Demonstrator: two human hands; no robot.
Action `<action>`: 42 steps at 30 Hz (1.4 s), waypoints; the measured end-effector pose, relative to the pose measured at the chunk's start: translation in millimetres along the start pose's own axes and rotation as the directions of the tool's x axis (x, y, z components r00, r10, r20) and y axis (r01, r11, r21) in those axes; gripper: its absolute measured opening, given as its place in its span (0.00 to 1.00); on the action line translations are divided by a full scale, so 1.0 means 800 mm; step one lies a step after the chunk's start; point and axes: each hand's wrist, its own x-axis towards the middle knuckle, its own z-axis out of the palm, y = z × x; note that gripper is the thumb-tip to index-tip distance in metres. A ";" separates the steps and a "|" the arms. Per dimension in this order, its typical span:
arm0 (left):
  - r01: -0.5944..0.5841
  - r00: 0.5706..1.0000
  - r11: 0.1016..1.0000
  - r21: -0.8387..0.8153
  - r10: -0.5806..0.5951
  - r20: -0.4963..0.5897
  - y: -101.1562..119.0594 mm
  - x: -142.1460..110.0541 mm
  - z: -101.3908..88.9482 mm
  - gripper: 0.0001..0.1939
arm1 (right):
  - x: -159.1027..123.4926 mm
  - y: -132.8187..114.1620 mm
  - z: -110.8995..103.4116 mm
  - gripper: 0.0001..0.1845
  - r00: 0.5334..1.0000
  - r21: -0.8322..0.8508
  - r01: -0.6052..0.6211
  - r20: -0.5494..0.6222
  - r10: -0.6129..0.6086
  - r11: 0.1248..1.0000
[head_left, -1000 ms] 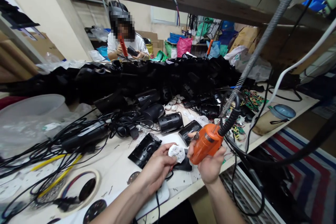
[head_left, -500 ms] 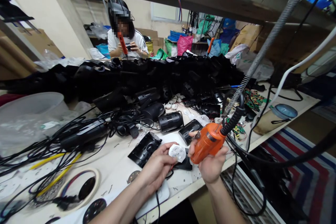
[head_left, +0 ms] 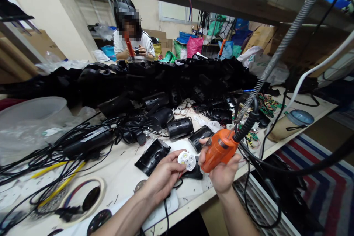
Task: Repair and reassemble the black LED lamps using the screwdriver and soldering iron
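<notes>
Between the thumb and fingers of my left hand (head_left: 167,171) is a small white LED board (head_left: 187,160) with several round lenses on its face. My right hand (head_left: 222,171) is wrapped round an orange electric screwdriver (head_left: 220,151), whose front end points left toward the board; its tip is hard to make out. A black cord runs from the screwdriver's back end, beside a hanging coil spring (head_left: 284,48). Just behind my hands lie an opened black housing (head_left: 152,158) and dark cylindrical housings (head_left: 180,128). Part of another black piece (head_left: 195,173) shows beneath the board.
A long heap of black parts (head_left: 166,77) spans the table's far side, with a co-worker (head_left: 134,44) behind it. Tangled black cables (head_left: 91,136), a tape roll (head_left: 103,191) and a clear plastic tub (head_left: 41,110) are at left. Circuit boards (head_left: 268,105) and a cup (head_left: 293,121) are at right.
The board in my left hand has tilted slightly, so its lenses show more clearly. My right hand keeps the screwdriver in nearly the same place. The co-worker's hands have shifted a little.
</notes>
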 end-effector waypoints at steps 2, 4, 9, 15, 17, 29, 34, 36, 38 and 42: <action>-0.003 1.000 1.000 0.009 0.003 0.026 0.001 0.000 -0.002 0.23 | 0.000 0.000 0.000 0.41 1.000 -0.010 -0.004 -0.010 0.004 1.000; -0.003 0.999 1.000 0.031 0.002 0.053 0.003 -0.002 -0.003 0.24 | 0.000 0.000 -0.001 0.42 1.000 -0.025 -0.005 -0.019 0.005 1.000; -0.094 0.993 0.951 0.294 0.068 0.101 0.012 -0.005 -0.007 0.27 | 0.000 -0.001 0.000 0.43 1.000 -0.039 0.001 -0.029 -0.002 0.999; -0.442 0.876 0.483 0.756 0.414 0.247 0.011 0.001 -0.008 0.24 | -0.003 -0.025 0.000 0.43 0.994 -0.006 0.027 -0.107 -0.028 1.000; -0.510 0.821 0.270 0.817 0.435 0.369 0.008 0.002 -0.008 0.26 | -0.005 -0.034 -0.002 0.42 0.993 -0.017 0.040 -0.106 -0.042 0.999; -0.591 0.738 -0.318 0.741 0.159 0.656 0.005 0.003 0.003 0.16 | -0.013 -0.038 -0.006 0.40 0.996 -0.031 0.057 -0.060 -0.059 0.998; -0.621 0.756 -0.185 0.762 0.118 0.644 0.011 0.001 -0.001 0.30 | -0.013 -0.036 -0.008 0.41 0.995 -0.037 0.031 -0.094 -0.034 0.999; -0.625 0.764 -0.108 0.773 0.115 0.635 0.015 -0.002 0.000 0.27 | -0.014 -0.035 -0.009 0.40 0.995 -0.022 0.027 -0.093 -0.029 0.999; -0.631 0.766 -0.040 0.775 0.126 0.631 0.019 -0.002 0.001 0.20 | -0.013 -0.034 -0.010 0.40 0.996 -0.016 0.023 -0.083 -0.024 1.000; -0.653 0.746 0.017 0.757 0.183 0.640 0.023 0.005 -0.001 0.15 | -0.013 -0.036 -0.008 0.42 0.996 -0.028 0.014 -0.086 -0.016 1.000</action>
